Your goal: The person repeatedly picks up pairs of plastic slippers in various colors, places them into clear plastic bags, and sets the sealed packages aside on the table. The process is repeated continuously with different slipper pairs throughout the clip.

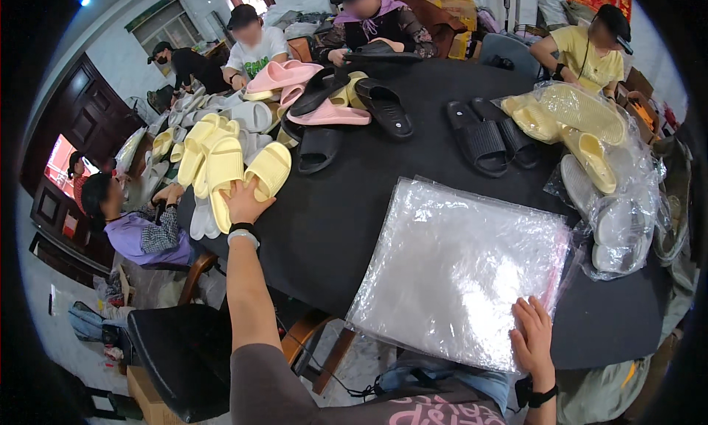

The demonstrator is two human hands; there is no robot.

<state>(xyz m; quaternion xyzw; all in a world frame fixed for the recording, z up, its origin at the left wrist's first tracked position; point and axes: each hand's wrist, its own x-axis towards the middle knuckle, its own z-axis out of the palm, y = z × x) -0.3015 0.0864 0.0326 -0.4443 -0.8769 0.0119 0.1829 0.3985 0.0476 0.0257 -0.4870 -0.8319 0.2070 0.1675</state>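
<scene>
My left hand (247,202) reaches out to a pair of yellow slide slippers at the near edge of the pile. Its fingers grip one yellow slipper (224,163) and the inner edge of the other yellow slipper (269,168); the fingertips are partly hidden at the openings. My right hand (534,338) lies with fingers extended on the lower right corner of a stack of clear plastic bags (450,270). The bags are flat and shiny, with a pinkish strip along their right side. Nothing is held in my right hand.
Black slippers (478,141) lie beyond the bags. Bagged yellow slippers (582,115) and grey slippers (623,233) are heaped at the right. Pink slippers (328,114) top the pile at the left. Several people sit around the black table (317,226); a black chair (181,359) stands at lower left.
</scene>
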